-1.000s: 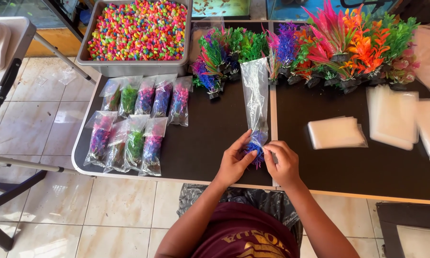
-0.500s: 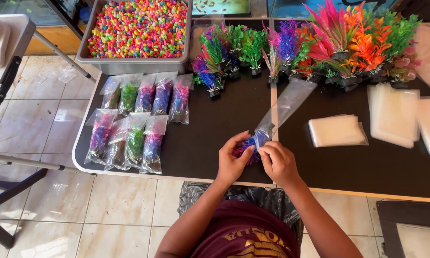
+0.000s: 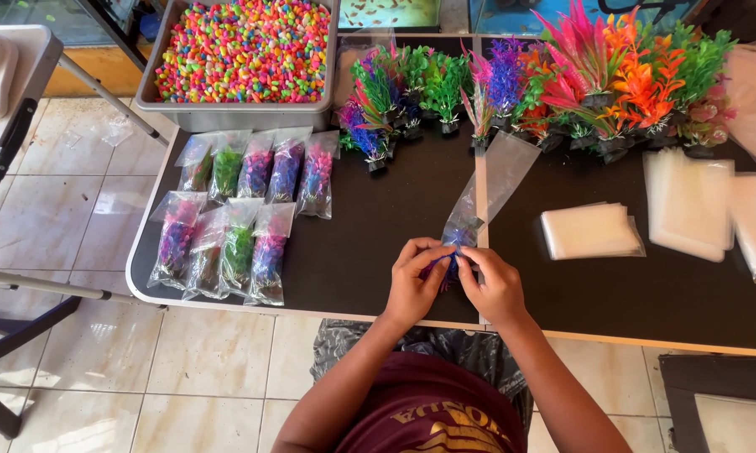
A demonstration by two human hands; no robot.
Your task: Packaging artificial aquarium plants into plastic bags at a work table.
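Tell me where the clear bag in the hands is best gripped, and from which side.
Grip the clear bag at its near mouth, from the person's side. That end is bunched around the small blue plant between the left hand and right hand; the far end lies flat, limp and empty on the black table.

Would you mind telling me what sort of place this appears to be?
Probably an aquarium supply shop's packing table: a tray of coloured gravel, rows of plastic plants, and bagged plants beside the hands filling a clear bag.
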